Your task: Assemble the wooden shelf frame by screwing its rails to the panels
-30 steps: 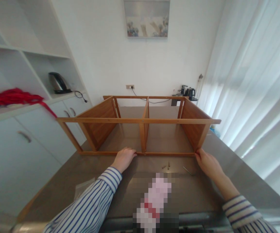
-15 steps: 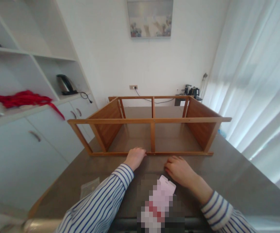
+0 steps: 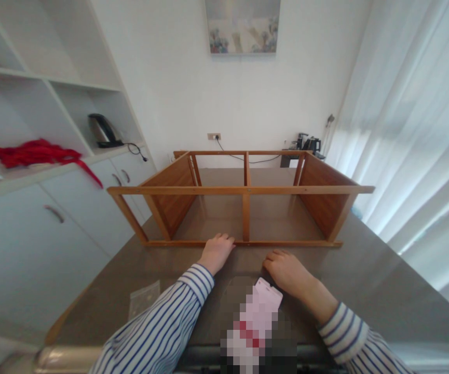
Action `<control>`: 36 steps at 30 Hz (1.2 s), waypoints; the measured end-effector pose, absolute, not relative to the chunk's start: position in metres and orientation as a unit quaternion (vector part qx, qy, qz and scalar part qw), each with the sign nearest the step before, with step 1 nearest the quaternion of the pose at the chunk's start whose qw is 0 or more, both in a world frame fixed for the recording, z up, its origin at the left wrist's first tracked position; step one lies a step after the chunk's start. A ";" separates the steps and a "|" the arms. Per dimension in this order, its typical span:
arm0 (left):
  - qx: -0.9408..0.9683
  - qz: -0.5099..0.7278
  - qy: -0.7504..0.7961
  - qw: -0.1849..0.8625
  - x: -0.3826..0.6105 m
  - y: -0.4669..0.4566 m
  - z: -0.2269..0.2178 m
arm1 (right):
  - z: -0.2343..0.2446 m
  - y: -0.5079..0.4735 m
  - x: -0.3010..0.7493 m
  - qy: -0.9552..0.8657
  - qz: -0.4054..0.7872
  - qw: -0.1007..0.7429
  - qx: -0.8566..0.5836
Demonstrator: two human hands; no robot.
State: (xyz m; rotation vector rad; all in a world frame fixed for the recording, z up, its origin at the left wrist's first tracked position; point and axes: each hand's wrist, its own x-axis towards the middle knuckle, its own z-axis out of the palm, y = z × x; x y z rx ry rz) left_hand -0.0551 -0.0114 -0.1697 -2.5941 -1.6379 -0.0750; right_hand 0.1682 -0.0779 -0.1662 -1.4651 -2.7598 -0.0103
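Observation:
A brown wooden shelf rack (image 3: 245,215) lies on its side on the grey-brown table (image 3: 380,280), its slatted rails and two solid end panels showing. My left hand (image 3: 217,253) is at the rack's lower front rail, left of the middle upright, with the fingers bent over the rail. To the right, my right hand (image 3: 288,271) rests on the tabletop in front of the rack, apart from it. Its fingers are curled together, and whatever is under them is hidden. A pink phone-like item (image 3: 269,293), partly pixelated, is close to that hand.
A clear plastic bag (image 3: 144,298) with small bits inside lies by my left forearm. White cabinets (image 3: 76,223) stand on the left, with a kettle (image 3: 103,130) and red cloth (image 3: 33,153) on a shelf. Pale curtains (image 3: 415,130) hang on the right.
The view has tilted down-to-up only a little, so the wall picture sits higher in it. Both hands stay almost where they were; the rack has not visibly moved on the table.

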 end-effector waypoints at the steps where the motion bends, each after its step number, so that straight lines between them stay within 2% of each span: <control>1: -0.844 -0.025 -0.535 0.036 -0.055 -0.011 -0.170 | -0.167 -0.078 0.169 -0.883 -0.002 0.010 -0.469; 6: -0.841 -0.025 -0.539 0.030 -0.052 -0.011 -0.169 | -0.170 -0.077 0.168 -0.876 0.002 0.037 -0.481; 11: -0.847 -0.035 -0.530 0.025 -0.055 -0.022 -0.167 | -0.173 -0.075 0.174 -0.858 0.005 0.106 -0.503; 15: -0.832 -0.058 -0.552 0.013 -0.088 -0.033 -0.149 | -0.175 -0.068 0.187 -0.832 0.017 0.160 -0.531; 18: -0.772 -0.083 -0.630 -0.015 -0.136 -0.031 -0.129 | -0.175 -0.058 0.195 -0.813 0.031 0.185 -0.551; 23: -0.606 -0.119 -0.786 0.011 -0.213 -0.015 -0.122 | -0.178 -0.040 0.197 -0.812 0.072 0.178 -0.552; 28: -0.625 -0.201 -0.754 0.011 -0.221 0.003 -0.141 | -0.187 -0.030 0.196 -0.820 0.089 0.151 -0.544; 36: -0.584 -0.232 -0.778 0.009 -0.212 0.016 -0.138 | -0.184 -0.023 0.205 -0.829 0.116 0.162 -0.523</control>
